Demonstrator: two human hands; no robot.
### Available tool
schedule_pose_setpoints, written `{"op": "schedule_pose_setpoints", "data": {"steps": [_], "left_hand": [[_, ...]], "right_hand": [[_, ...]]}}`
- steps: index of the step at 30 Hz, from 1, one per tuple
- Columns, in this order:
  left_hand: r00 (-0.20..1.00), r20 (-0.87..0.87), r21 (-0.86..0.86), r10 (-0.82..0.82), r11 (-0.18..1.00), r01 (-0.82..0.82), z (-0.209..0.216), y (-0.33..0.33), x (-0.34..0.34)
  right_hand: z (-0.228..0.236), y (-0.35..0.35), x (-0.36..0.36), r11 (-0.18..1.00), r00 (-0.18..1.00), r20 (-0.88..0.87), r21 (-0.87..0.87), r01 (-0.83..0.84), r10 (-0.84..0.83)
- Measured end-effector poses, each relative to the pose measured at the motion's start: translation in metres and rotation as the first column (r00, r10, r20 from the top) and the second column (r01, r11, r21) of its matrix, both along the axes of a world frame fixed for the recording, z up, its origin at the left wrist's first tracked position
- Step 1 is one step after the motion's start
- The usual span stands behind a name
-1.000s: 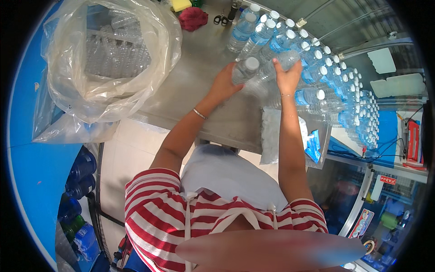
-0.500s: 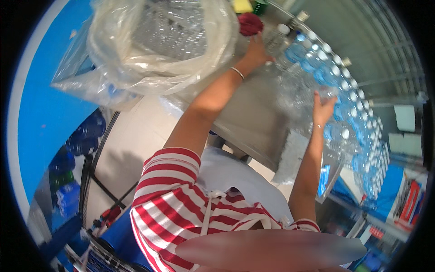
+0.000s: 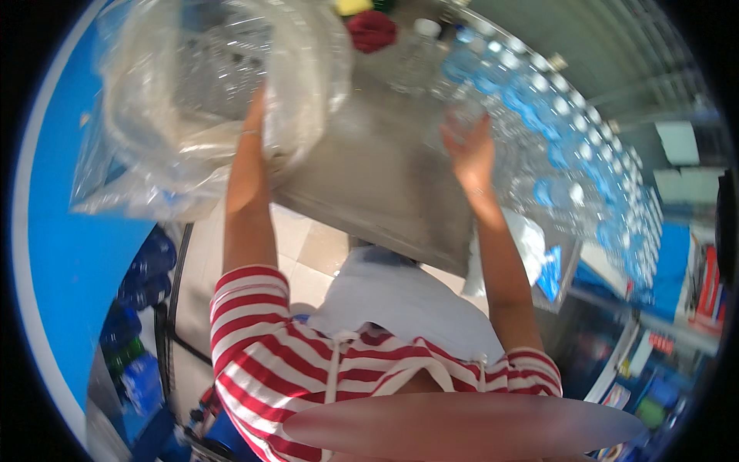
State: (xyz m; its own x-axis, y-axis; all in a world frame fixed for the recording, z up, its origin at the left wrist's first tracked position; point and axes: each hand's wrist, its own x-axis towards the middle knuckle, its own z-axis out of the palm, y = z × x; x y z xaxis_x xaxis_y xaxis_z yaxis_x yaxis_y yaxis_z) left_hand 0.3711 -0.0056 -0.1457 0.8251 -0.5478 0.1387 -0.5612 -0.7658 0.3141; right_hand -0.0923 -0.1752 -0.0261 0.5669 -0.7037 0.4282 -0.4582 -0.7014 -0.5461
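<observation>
My left hand (image 3: 256, 110) reaches into a large clear plastic bag (image 3: 306, 108) of clear plastic bottles (image 3: 219, 69). Its fingers are hidden among the bottles and the plastic, so I cannot see whether they hold one. Over the metal table my right hand (image 3: 471, 154) is wrapped round a clear plastic bottle (image 3: 463, 115), which is somewhat blurred. Just right of that hand, uncapped-looking clear bottles (image 3: 516, 150) stand close together. Beyond them are rows of white-capped bottles with blue labels (image 3: 539, 112).
The metal table (image 3: 369, 177) runs between bag and bottles. At its far side are a dark red cloth (image 3: 372, 31), a yellow sponge (image 3: 352, 6) and a capped clear bottle (image 3: 416, 58). A white plastic bag (image 3: 523, 239) lies at the near right edge. Large blue bottles (image 3: 150, 262) stand lower left.
My left hand has gone from beside the red cloth leftward into the plastic bag. My right hand has moved left, away from the bottle rows, with a clear bottle.
</observation>
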Motion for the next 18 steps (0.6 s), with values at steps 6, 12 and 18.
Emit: {"op": "schedule_pose_setpoints", "data": {"steps": [6,12,18], "left_hand": [[0.997,-0.072,-0.041,0.026,0.999,-0.029,0.022,0.003,-0.007],[0.989,0.086,-0.167,0.119,0.98,-0.103,0.226,0.107,-0.145],[0.541,-0.274,-0.163,-0.795,0.593,0.789,0.287,0.064,-0.264]], "right_hand": [[0.024,-0.001,-0.004,0.985,0.993,0.105,0.153,-0.077,0.061],[0.087,0.034,-0.049,0.992,0.983,0.141,-0.06,-0.114,0.121],[0.087,0.114,-0.021,0.831,0.818,-0.287,-0.112,-0.545,0.498]]}}
